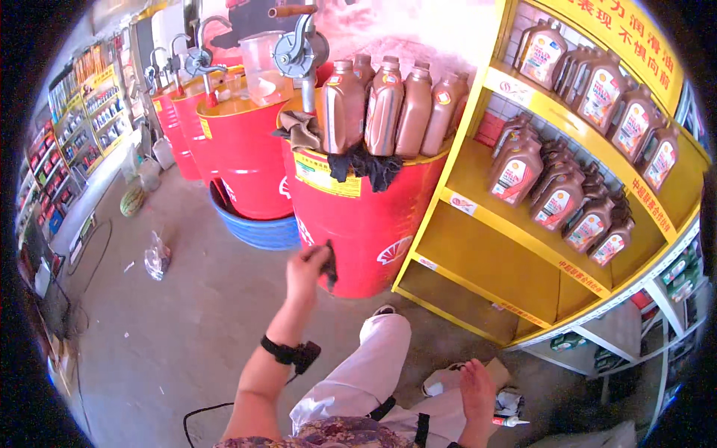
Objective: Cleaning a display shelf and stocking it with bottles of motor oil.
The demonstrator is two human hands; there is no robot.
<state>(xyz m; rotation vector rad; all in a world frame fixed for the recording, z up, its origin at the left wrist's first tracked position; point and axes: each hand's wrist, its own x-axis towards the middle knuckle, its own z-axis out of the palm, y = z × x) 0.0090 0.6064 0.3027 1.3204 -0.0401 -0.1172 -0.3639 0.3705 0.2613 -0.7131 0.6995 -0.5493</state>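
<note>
- Left hand [302, 267], one: closed around a dark rag [330, 270], a black strap [291, 354] at the wrist.
- Dark rag, one: bunched, hanging from my left fingers before the lower wall of the nearest red drum [358, 228] (whether it touches the metal, I cannot tell from here).
- Right hand [476, 390], one: open, fingers pointing up, low beside the right knee; near it a white tube [508, 422].
- Brown oil bottles [344, 112], a group: upright, crowded on the nearest drum's top.
- Black cloth [366, 166], one: draped over that drum's rim, below the bottles; a brown cloth [302, 131] lies to its left.
- Rotary hand pump [297, 54], one: crank-handled, behind the brown cloth.
- Translucent pitcher [261, 63], one: atop the next drum, which sits in a blue tub [258, 230].
- Yellow shelf unit [515, 263], one: right of the drum, stocked with more brown bottles.
</note>
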